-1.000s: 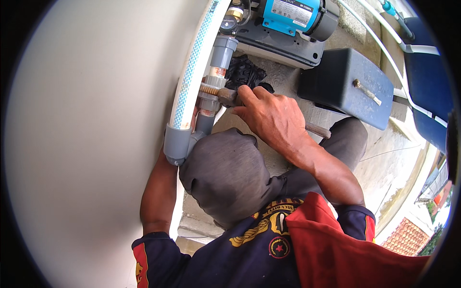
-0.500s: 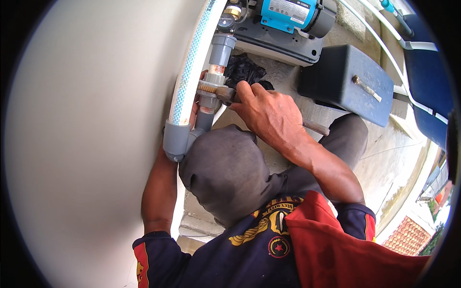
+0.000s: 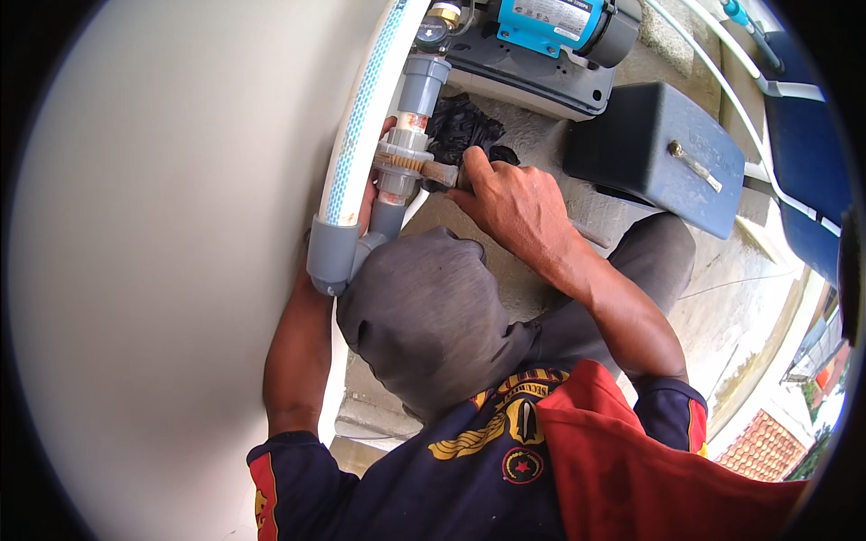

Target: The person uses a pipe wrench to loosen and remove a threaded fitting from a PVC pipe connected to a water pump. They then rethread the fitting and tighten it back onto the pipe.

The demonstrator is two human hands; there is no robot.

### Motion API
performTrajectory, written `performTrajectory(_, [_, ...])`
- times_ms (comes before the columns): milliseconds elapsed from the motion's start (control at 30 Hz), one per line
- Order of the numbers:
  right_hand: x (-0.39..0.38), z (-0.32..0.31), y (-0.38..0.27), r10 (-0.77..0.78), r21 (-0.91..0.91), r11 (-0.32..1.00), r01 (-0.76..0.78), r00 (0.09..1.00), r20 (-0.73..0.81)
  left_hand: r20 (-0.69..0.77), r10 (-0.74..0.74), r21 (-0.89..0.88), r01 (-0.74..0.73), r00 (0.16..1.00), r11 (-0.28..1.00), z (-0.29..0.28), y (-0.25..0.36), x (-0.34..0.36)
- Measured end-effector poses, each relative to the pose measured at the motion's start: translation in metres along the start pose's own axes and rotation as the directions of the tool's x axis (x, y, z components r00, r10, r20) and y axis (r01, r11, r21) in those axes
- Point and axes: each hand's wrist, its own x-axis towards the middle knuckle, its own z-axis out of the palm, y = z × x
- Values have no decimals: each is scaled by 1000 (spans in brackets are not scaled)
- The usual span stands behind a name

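My right hand (image 3: pixel 519 203) is closed around a rusty wrench (image 3: pixel 440 173), whose handle end sticks out past the heel of the hand. The wrench's head lies against a grey union fitting (image 3: pixel 398 183) on an upright pipe, where a brownish ridged strip crosses the fitting. My left hand (image 3: pixel 367 200) reaches up behind that pipe and the white hose; only slivers of it show beside the fitting, and most of its fingers are hidden. Below the union, a grey elbow (image 3: pixel 333 248) joins the hose to the pipe.
A pale wall (image 3: pixel 180 252) stands close on the left. A blue pump (image 3: pixel 550 22) sits on a dark base beyond my hands. A dark plastic cover (image 3: pixel 663 158) rests at the right, near my knee (image 3: pixel 658 252). Black crumpled plastic (image 3: pixel 465 126) lies behind the union.
My right hand and the wrench's head have shifted slightly right. The ridged strip and union show more fully now, and the wrench's handle end shows less. My left arm stays behind the pipe.
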Motion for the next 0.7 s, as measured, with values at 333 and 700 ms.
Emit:
performTrajectory(333, [1,7,18,-11,92,996,8,999,31,-127,-24,46,30,992,999,-8,-11,9])
performTrajectory(700, [-4,7,19,-77,113,990,79,997,-27,-118,-48,30,52,992,998,-19,-13,8])
